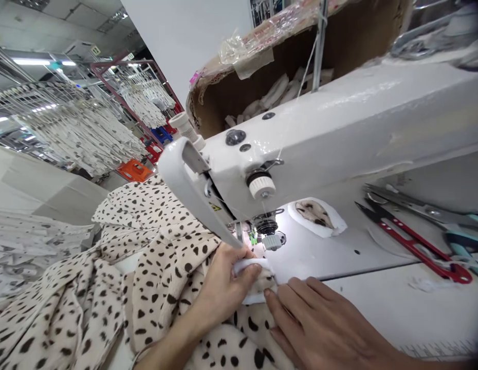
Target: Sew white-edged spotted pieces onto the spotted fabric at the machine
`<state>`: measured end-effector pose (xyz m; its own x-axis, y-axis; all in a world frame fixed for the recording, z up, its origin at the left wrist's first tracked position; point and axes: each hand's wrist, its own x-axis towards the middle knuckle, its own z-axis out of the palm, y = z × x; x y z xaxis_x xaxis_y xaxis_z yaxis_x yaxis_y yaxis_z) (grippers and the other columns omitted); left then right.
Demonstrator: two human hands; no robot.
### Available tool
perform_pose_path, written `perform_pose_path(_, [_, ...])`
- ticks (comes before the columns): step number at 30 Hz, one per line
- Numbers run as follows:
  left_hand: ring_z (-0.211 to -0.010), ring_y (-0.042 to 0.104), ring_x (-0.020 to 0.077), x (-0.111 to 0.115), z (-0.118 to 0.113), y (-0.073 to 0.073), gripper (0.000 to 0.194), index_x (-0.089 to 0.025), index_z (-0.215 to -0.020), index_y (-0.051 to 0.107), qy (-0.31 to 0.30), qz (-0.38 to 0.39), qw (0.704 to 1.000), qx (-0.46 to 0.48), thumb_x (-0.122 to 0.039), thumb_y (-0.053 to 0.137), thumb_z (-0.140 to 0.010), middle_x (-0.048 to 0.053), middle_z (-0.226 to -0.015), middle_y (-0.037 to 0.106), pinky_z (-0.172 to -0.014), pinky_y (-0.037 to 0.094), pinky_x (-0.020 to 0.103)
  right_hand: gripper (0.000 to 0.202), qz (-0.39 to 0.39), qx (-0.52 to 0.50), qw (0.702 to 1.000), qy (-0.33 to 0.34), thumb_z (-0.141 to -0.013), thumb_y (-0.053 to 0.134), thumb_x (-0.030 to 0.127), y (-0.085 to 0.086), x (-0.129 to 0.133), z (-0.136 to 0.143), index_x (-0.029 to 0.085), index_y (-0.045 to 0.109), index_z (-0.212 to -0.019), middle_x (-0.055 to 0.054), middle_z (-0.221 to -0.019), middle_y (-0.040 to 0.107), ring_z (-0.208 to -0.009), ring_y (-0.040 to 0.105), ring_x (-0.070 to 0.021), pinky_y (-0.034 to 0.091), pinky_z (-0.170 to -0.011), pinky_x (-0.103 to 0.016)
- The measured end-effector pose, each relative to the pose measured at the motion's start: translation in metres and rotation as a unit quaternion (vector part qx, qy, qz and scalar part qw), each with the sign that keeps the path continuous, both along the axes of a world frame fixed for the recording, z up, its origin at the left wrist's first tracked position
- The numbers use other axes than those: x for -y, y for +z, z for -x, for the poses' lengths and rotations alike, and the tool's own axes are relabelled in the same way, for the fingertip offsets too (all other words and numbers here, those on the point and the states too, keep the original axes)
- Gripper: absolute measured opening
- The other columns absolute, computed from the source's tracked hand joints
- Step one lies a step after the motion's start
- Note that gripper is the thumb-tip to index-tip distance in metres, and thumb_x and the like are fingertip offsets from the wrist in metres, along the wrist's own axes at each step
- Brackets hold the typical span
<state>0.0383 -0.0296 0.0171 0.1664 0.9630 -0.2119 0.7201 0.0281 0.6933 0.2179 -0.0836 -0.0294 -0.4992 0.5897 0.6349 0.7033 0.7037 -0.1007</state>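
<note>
- Left hand (222, 285): thumb above, fingers curled beneath; grips the edge of a small white-bordered piece (267, 283) just in front of the needle area, where the needle itself is too small to make out.
- Right hand (319, 321): palm down, fingers extended and close together, pressing on the cloth; a fingertip meets the near right edge of the white-bordered piece.
- Spotted fabric (158, 272): cream with dark spots; under and around both hands, heaped in folds to the left.
- Sewing machine (339, 123): white; head directly beyond the hands, arm reaching right, lamp lit over the bed.
- White patch (318, 217): brown print at centre; flat on the bed, beyond the right hand.
- Snips (416, 244): red handles; right of the patch, beside scissors (427, 208) with teal-and-black handles.
- Cardboard box (210, 97): behind the machine, pale pieces inside.
- Thread spool (181, 123): white, left of the box.
- Hanging garments (80, 136): racked, far left, near an orange stool (134, 169).
</note>
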Motion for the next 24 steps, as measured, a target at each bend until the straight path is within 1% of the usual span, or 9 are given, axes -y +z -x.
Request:
perform_pose_path(2, [-0.098, 0.056, 0.0250, 0.000, 0.000, 0.000, 0.024, -0.020, -0.094, 0.068, -0.018, -0.027, 0.999, 0.000, -0.041, 0.059, -0.087, 0.007, -0.100, 0.058, -0.082, 0.049, 0.036, 0.023, -0.008, -0.010, 1.000, 0.005, -0.089, 0.045, 0.012, 0.000, -0.004, 0.001, 0.015, 0.068, -0.093, -0.002, -0.073, 0.059, -0.068, 0.053, -0.0193, 0.039, -0.064, -0.035])
perform_pose_path(3, [-0.098, 0.056, 0.0247, 0.001, 0.000, 0.000, 0.022, -0.020, -0.093, 0.067, -0.025, -0.041, 0.999, 0.002, -0.039, 0.059, -0.087, 0.006, -0.099, 0.058, -0.083, 0.048, 0.036, 0.024, -0.015, -0.020, 1.000, 0.005, -0.091, 0.044, 0.013, 0.001, -0.006, 0.002, 0.015, 0.068, -0.090, -0.003, -0.077, 0.062, -0.073, 0.055, -0.0200, 0.041, -0.067, -0.036])
perform_pose_path(6, [-0.094, 0.055, 0.0227, 0.000, -0.002, 0.002, 0.015, -0.019, -0.087, 0.064, -0.054, -0.078, 0.995, 0.010, -0.032, 0.056, -0.088, 0.005, -0.093, 0.056, -0.082, 0.046, 0.035, 0.027, -0.034, -0.040, 0.999, -0.006, -0.095, 0.042, 0.019, 0.001, -0.007, 0.003, 0.015, 0.069, -0.092, -0.009, -0.102, 0.070, -0.099, 0.059, -0.0225, 0.043, -0.083, -0.037])
perform_pose_path(8, [-0.091, 0.054, 0.0219, -0.001, -0.004, 0.003, 0.013, -0.018, -0.080, 0.061, -0.080, -0.095, 0.992, 0.011, -0.026, 0.054, -0.087, 0.004, -0.089, 0.056, -0.082, 0.045, 0.034, 0.028, -0.032, -0.037, 0.999, -0.011, -0.097, 0.042, 0.022, -0.001, -0.007, 0.002, 0.015, 0.070, -0.097, -0.009, -0.113, 0.070, -0.109, 0.057, -0.0218, 0.043, -0.089, -0.037])
perform_pose_path(12, [-0.092, 0.054, 0.0229, -0.002, -0.008, 0.006, 0.017, -0.018, -0.073, 0.059, -0.093, -0.099, 0.991, -0.009, -0.021, 0.051, -0.087, 0.004, -0.084, 0.057, -0.086, 0.043, 0.037, 0.032, -0.009, -0.023, 1.000, 0.000, -0.098, 0.043, 0.029, -0.006, -0.006, 0.001, 0.016, 0.070, -0.105, -0.008, -0.121, 0.069, -0.114, 0.057, -0.0216, 0.043, -0.094, -0.037])
perform_pose_path(17, [-0.095, 0.055, 0.0246, 0.001, -0.008, 0.005, 0.014, -0.019, -0.079, 0.062, -0.066, -0.072, 0.995, -0.002, -0.023, 0.052, -0.088, 0.004, -0.084, 0.062, -0.089, 0.042, 0.039, 0.034, 0.028, -0.019, 0.999, 0.011, -0.099, 0.042, 0.033, -0.009, -0.006, 0.000, 0.017, 0.070, -0.107, -0.008, -0.124, 0.067, -0.117, 0.057, -0.0232, 0.039, -0.101, -0.039])
perform_pose_path(19, [-0.098, 0.056, 0.0242, 0.001, -0.007, 0.002, 0.009, -0.019, -0.086, 0.061, -0.051, -0.069, 0.996, 0.017, -0.021, 0.052, -0.087, 0.004, -0.090, 0.063, -0.088, 0.043, 0.037, 0.032, 0.036, -0.029, 0.999, 0.014, -0.098, 0.042, 0.032, -0.008, -0.007, 0.000, 0.018, 0.070, -0.105, -0.008, -0.124, 0.068, -0.116, 0.057, -0.0235, 0.040, -0.101, -0.039])
perform_pose_path(21, [-0.097, 0.056, 0.0229, -0.001, -0.006, 0.000, 0.010, -0.020, -0.094, 0.058, -0.038, -0.076, 0.996, 0.028, -0.018, 0.053, -0.085, 0.004, -0.095, 0.062, -0.086, 0.044, 0.036, 0.030, 0.040, -0.036, 0.998, 0.019, -0.097, 0.044, 0.031, -0.005, -0.008, -0.001, 0.018, 0.070, -0.102, -0.009, -0.122, 0.068, -0.114, 0.059, -0.0239, 0.041, -0.100, -0.040])
perform_pose_path(24, [-0.092, 0.056, 0.0217, -0.003, -0.006, -0.002, 0.007, -0.021, -0.089, 0.055, -0.045, -0.094, 0.994, 0.012, -0.016, 0.054, -0.084, 0.003, -0.091, 0.061, -0.081, 0.045, 0.034, 0.025, 0.048, -0.032, 0.998, 0.028, -0.093, 0.050, 0.031, 0.002, -0.010, -0.002, 0.018, 0.070, -0.100, -0.010, -0.120, 0.069, -0.114, 0.059, -0.0241, 0.043, -0.099, -0.041])
